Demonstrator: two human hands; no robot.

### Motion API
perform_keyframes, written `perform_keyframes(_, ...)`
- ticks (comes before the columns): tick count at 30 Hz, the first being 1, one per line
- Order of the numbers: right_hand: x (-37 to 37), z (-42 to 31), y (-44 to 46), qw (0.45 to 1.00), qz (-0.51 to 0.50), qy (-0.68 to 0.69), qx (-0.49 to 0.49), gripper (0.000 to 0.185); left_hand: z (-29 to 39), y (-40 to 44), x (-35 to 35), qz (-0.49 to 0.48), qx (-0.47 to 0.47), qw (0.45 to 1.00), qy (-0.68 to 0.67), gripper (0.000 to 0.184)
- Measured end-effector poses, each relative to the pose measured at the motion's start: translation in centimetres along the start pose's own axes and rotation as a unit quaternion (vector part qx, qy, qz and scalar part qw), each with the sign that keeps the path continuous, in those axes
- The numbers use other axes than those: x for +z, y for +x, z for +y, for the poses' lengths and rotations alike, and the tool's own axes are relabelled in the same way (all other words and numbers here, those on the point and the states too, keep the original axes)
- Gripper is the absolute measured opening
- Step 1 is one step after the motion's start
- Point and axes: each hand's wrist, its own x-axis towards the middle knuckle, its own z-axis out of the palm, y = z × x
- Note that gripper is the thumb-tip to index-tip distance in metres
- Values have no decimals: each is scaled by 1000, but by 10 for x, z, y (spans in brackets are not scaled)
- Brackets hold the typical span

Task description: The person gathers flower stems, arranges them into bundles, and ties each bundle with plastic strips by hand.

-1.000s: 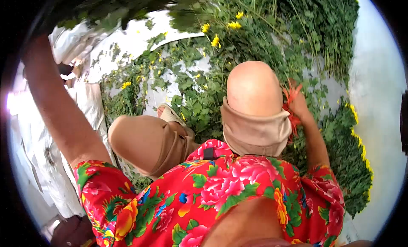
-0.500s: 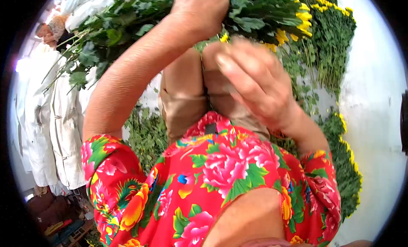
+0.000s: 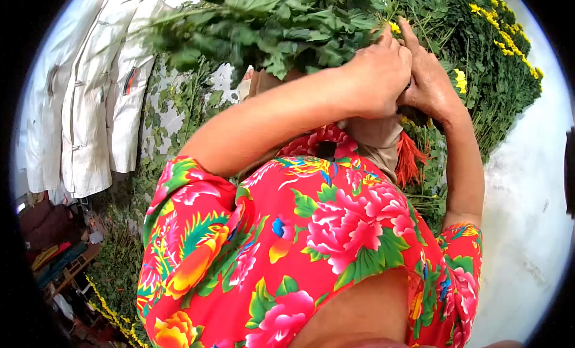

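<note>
Around us spread yellow chrysanthemums (image 3: 494, 78), with pale covers (image 3: 93, 108) at left. A leafy bundle (image 3: 269, 25) stretches across the top, its right end by our hands. At lower left sits a wooden rack (image 3: 76, 270), contents unclear. Our left hand (image 3: 380, 76) curls, touching our right (image 3: 428, 81); what either grips is hidden. Red strands (image 3: 409, 159) hang below.

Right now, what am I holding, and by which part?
A leafy bunch, in your left hand, near the end toward your right. Your right hand is close beside; whether its grip holds anything cannot be told.
</note>
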Motion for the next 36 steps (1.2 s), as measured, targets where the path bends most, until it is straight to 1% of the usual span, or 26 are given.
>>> perform_keyframes(1, 10, 8, -3, 998, 42, 1, -47, 119, -2, 1, -27, -49, 1, 989, -137, 45)
perform_keyframes(2, 20, 17, -7, 992, 83, -3, -93, 111, -3, 3, -51, -97, 3, 958, -271, 51)
perform_keyframes(3, 30, 31, -12, 996, 54, -6, -68, 97, 0, 4, -70, -58, 30, 950, -304, 46)
perform_keyframes(4, 30, 28, -12, 995, 58, -26, -83, 86, 0, 4, -84, -18, 56, 940, -337, 42)
perform_keyframes(5, 29, 25, -13, 992, 62, -46, -97, 76, 4, 10, -101, 31, 115, 964, -239, 42)
perform_keyframes(6, 27, 20, -16, 987, 83, -59, -121, 74, 4, 15, -105, 64, 147, 970, -181, 54)
perform_keyframes(7, 25, 15, -20, 981, 106, -73, -144, 71, -3, 19, -97, 63, 155, 978, -125, 65)
perform_keyframes(9, 2, -18, -21, 980, 25, -188, -66, 80, -31, 13, -74, -2, 118, 993, -9, 89)
perform_keyframes(10, 3, -22, -21, 980, 20, -190, -47, 87, -49, 0, -63, -60, 83, 992, 74, 110)
perform_keyframes(12, 5, -23, -23, 980, 40, -182, -65, 91, -73, -35, -55, -139, 15, 986, 88, 122)
perform_keyframes(13, 7, -28, -26, 983, 35, -171, -55, 91, -81, -52, -41, -84, 24, 992, 89, 101)
perform_keyframes(16, 5, -34, -31, 977, 80, -184, -74, 90, -71, -60, -29, -23, 24, 995, 97, 79)
perform_keyframes(18, 5, -25, -31, 975, 83, -188, -80, 91, -63, -55, -29, -42, -5, 992, 118, 72)
perform_keyframes(19, 5, -24, -32, 974, 89, -190, -81, 91, -63, -54, -28, -21, 11, 992, 127, 62)
perform_keyframes(20, 6, -24, -33, 974, 89, -191, -82, 91, -62, -53, -30, -20, 10, 992, 127, 62)
perform_keyframes(23, -1, -25, -31, 976, 93, -185, -67, 89, -66, -38, -46, -54, 34, 990, 130, 39)
perform_keyframes(26, -29, -24, -25, 954, 130, -262, -65, 87, -66, -15, -61, -53, 13, 992, 114, 37)
perform_keyframes(27, -37, -20, -23, 951, 149, -253, -94, 87, -63, -10, -63, -35, 7, 990, 135, 49)
perform_keyframes(28, -44, -18, -26, 947, 169, -245, -122, 88, -58, -11, -60, -13, 16, 991, 136, 50)
perform_keyframes(30, -28, -12, -24, 951, 109, -261, -125, 91, -52, -20, -35, -102, -30, 985, 133, 39)
perform_keyframes(31, -18, -10, -28, 952, 105, -267, -105, 94, -53, -26, -27, -66, -5, 989, 132, 38)
perform_keyframes(32, -15, -12, -27, 953, 102, -274, -83, 98, -54, -22, -29, -66, 4, 989, 129, 38)
perform_keyframes(33, -19, -19, -28, 945, 115, -295, -76, 75, -54, -20, -30, -68, 3, 989, 134, 38)
perform_keyframes(34, -18, -21, -31, 948, 108, -292, -65, 75, -50, -24, -31, -77, -3, 988, 134, 37)
perform_keyframes(35, -22, -20, -32, 956, 72, -278, -66, 76, -48, -22, -37, -104, -20, 987, 122, 41)
perform_keyframes(36, -23, -15, -32, 961, 40, -266, -66, 78, -46, -21, -41, -118, -25, 988, 92, 56)
